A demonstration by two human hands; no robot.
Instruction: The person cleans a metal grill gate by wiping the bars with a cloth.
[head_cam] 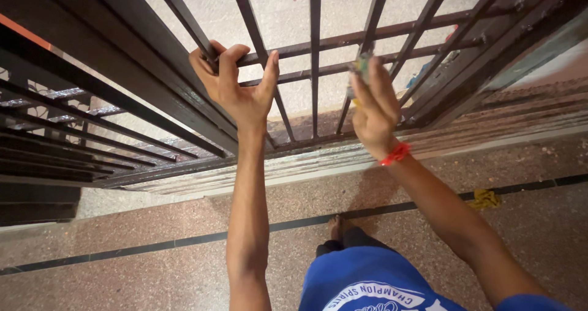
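Left hand point(236, 84) grips gate bar point(318, 41); right hand point(373, 106) presses cloth point(361, 63) (greenish).

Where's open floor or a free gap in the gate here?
Free: floor left of the left arm, crossed by the dark floor strip; gate gap between the two hands. Crowded: bars under the left hand and right hand; yellow scrap at right.

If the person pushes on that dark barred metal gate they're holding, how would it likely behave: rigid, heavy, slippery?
The gate probably stays stiff: its bars are joined by cross rails. It looks heavy, more likely to swing or slide as one piece than flex. The left hand wraps fingers round a bar, so grip seems secure; the right hand presses a small greenish object against a bar.
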